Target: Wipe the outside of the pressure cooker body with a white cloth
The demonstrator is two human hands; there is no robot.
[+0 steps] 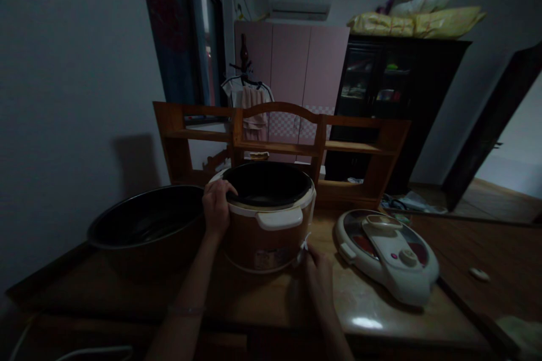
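A rice cooker (241,234) with a brown body, pale rim and white front handle stands on the wooden desk, its lid off. Its dark inner pot (271,183) sits inside. My left hand (217,208) grips the cooker's left rim, fingers hooked over the edge. At the cooker's lower right side, my right hand (318,273) is closed, with a small white piece (304,243) at its fingertips, too dim to name. The detached cooker lid (387,256) lies to the right on the desk. A large dark basin (146,220) stands to the left.
Behind the cooker rises a wooden desk shelf (277,148). The wall (76,96) is close on the left. A small pale object (479,274) lies on the brown surface at right. Farther back are a pink wardrobe (290,62) and a black cabinet (396,107).
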